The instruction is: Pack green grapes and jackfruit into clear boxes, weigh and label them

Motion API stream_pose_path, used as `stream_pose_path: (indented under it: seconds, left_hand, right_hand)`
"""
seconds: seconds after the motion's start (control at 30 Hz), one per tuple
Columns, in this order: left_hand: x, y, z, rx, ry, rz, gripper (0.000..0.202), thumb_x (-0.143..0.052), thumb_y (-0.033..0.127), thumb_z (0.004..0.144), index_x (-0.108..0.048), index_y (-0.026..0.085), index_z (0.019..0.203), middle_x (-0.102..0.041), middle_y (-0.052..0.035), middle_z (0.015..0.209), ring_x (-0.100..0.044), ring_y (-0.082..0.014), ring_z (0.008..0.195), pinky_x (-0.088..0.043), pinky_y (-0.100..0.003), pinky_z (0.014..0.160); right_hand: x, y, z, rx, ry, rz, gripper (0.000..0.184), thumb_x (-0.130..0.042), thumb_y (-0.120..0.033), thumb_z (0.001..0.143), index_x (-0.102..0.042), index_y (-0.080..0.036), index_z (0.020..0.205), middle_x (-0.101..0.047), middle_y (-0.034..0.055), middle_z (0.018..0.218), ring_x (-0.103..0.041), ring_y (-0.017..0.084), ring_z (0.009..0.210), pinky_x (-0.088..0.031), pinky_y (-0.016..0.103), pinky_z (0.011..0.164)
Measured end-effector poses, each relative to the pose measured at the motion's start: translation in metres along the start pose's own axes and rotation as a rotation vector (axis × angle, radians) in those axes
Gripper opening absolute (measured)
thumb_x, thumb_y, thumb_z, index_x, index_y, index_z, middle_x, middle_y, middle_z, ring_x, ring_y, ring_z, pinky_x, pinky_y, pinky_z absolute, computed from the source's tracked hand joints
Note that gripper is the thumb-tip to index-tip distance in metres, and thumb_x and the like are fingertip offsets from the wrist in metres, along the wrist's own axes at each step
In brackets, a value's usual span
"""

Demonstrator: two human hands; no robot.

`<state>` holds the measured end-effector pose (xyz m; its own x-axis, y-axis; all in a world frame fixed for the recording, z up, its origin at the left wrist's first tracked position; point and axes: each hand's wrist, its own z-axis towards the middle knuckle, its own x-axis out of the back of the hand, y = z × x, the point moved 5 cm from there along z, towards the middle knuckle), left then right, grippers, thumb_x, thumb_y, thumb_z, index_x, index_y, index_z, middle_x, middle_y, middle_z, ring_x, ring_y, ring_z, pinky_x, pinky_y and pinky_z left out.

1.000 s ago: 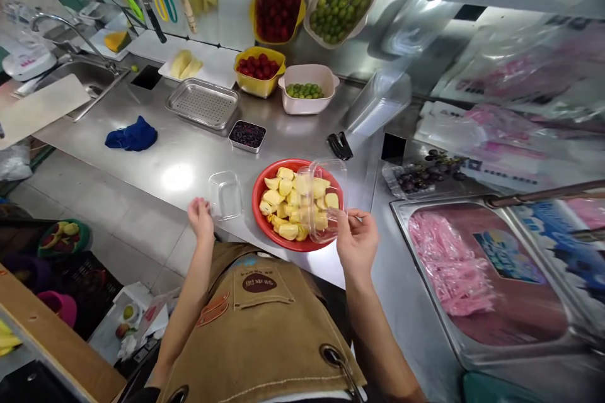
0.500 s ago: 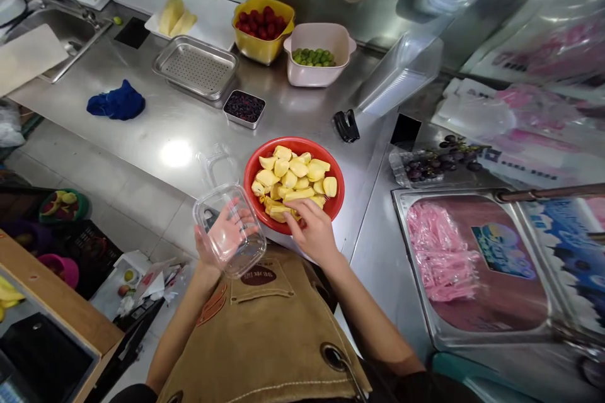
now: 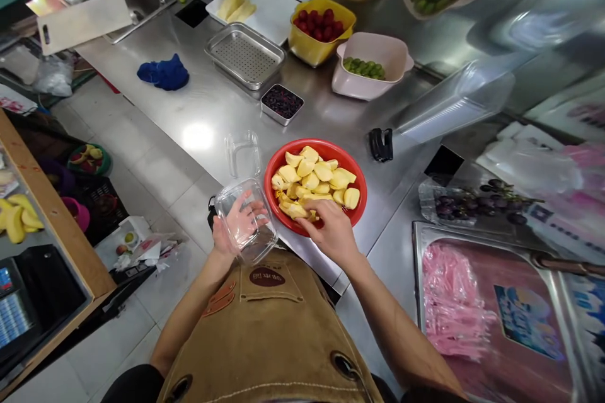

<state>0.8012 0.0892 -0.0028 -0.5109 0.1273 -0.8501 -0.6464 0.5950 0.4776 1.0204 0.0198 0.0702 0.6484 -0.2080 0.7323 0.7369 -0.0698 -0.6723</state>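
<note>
My left hand holds a clear plastic container open side up, its fingers showing through the wall. A second clear container stands on the steel counter just beyond it. My right hand reaches into a red bowl heaped with yellow jackfruit pieces. Its fingers press together on a piece at the bowl's near side. The left hand and its container are close to the bowl's left rim, apart from it or touching: I cannot tell.
The steel counter carries a perforated steel tray, a blue cloth, a small tin of dark berries, a yellow bowl of red fruit and a pink bowl of green fruit. Dark grapes lie to the right.
The container held over the bowl by my right hand is now in my left hand. My right hand has gone down into the bowl. The view has shifted.
</note>
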Motion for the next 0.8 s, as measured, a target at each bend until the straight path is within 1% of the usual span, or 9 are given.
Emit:
stream_pose_path:
  seconds: [0.03, 0.1, 0.17, 0.23, 0.33, 0.43, 0.53, 0.63, 0.8]
  left_hand:
    - [-0.002, 0.000, 0.000, -0.016, -0.008, -0.004, 0.110, -0.081, 0.085, 0.063, -0.057, 0.020, 0.148, -0.073, -0.0154, 0.126, -0.067, -0.0350, 0.115, -0.055, -0.049, 0.101]
    - [-0.006, -0.002, -0.002, -0.035, -0.016, 0.012, 0.109, -0.082, 0.084, 0.064, -0.055, 0.023, 0.150, -0.071, -0.0152, 0.131, -0.065, -0.0365, 0.122, -0.053, -0.051, 0.105]
    - [-0.010, -0.002, -0.005, -0.028, -0.013, 0.057, 0.110, -0.082, 0.083, 0.064, -0.052, 0.026, 0.154, -0.068, -0.0152, 0.138, -0.061, -0.0384, 0.131, -0.052, -0.053, 0.108]
    - [-0.014, -0.002, -0.008, -0.009, -0.008, 0.099, 0.113, -0.083, 0.083, 0.062, -0.051, 0.028, 0.155, -0.065, -0.0150, 0.142, -0.059, -0.0398, 0.135, -0.053, -0.052, 0.107]
    - [-0.018, 0.001, -0.012, -0.008, -0.005, 0.127, 0.113, -0.085, 0.083, 0.057, -0.053, 0.032, 0.153, -0.065, -0.0136, 0.141, -0.057, -0.0403, 0.137, -0.055, -0.050, 0.103]
    - [-0.018, 0.003, -0.013, -0.020, 0.004, 0.145, 0.116, -0.084, 0.085, 0.056, -0.052, 0.033, 0.154, -0.063, -0.0142, 0.144, -0.054, -0.0413, 0.140, -0.056, -0.050, 0.103]
    - [-0.015, 0.000, -0.013, 0.009, 0.017, 0.151, 0.123, -0.081, 0.088, 0.055, -0.047, 0.032, 0.158, -0.057, -0.0166, 0.152, -0.050, -0.0436, 0.144, -0.058, -0.050, 0.097]
    - [-0.015, -0.002, -0.013, 0.024, 0.020, 0.135, 0.125, -0.081, 0.088, 0.055, -0.045, 0.031, 0.160, -0.055, -0.0174, 0.154, -0.050, -0.0434, 0.143, -0.060, -0.044, 0.088]
    - [-0.018, 0.000, -0.014, -0.015, -0.011, 0.091, 0.114, -0.084, 0.082, 0.061, -0.050, 0.031, 0.157, -0.062, -0.0146, 0.146, -0.056, -0.0387, 0.137, -0.059, -0.035, 0.078]
  right_hand:
    - [0.003, -0.006, -0.002, -0.044, 0.012, 0.116, 0.020, -0.075, -0.043, 0.094, -0.070, -0.025, 0.100, -0.076, 0.0064, 0.098, -0.069, 0.026, 0.089, -0.057, 0.040, 0.080]
    - [0.000, -0.023, -0.008, -0.126, -0.029, 0.313, 0.029, -0.077, -0.052, 0.091, -0.071, -0.025, 0.100, -0.075, 0.0035, 0.091, -0.068, 0.022, 0.079, -0.056, 0.036, 0.070]
    - [-0.009, -0.044, -0.013, -0.137, -0.098, 0.393, 0.029, -0.079, -0.052, 0.089, -0.072, -0.025, 0.100, -0.075, 0.0024, 0.089, -0.067, 0.021, 0.075, -0.054, 0.033, 0.065]
    - [-0.022, -0.063, -0.016, -0.076, -0.120, 0.352, 0.022, -0.080, -0.044, 0.091, -0.073, -0.026, 0.101, -0.078, 0.0034, 0.094, -0.068, 0.021, 0.079, -0.055, 0.035, 0.071]
    - [-0.041, -0.077, -0.018, 0.038, -0.080, 0.178, 0.011, -0.074, -0.030, 0.095, -0.073, -0.025, 0.104, -0.080, 0.0066, 0.104, -0.072, 0.026, 0.095, -0.057, 0.040, 0.084]
    - [-0.054, -0.082, -0.023, 0.112, -0.032, -0.009, 0.011, -0.069, -0.024, 0.098, -0.074, -0.024, 0.107, -0.081, 0.0097, 0.107, -0.071, 0.029, 0.101, -0.057, 0.043, 0.088]
    - [-0.057, -0.083, -0.028, 0.155, -0.005, -0.089, 0.014, -0.066, -0.023, 0.100, -0.074, -0.025, 0.111, -0.081, 0.0094, 0.111, -0.070, 0.028, 0.100, -0.058, 0.043, 0.087]
    - [-0.056, -0.082, -0.029, 0.171, 0.008, -0.065, 0.013, -0.068, -0.022, 0.099, -0.074, -0.025, 0.110, -0.081, 0.0085, 0.109, -0.071, 0.028, 0.099, -0.058, 0.041, 0.087]
    - [-0.055, -0.076, -0.027, 0.160, 0.042, 0.041, 0.008, -0.070, -0.024, 0.098, -0.073, -0.025, 0.106, -0.080, 0.0074, 0.104, -0.071, 0.027, 0.097, -0.058, 0.041, 0.088]
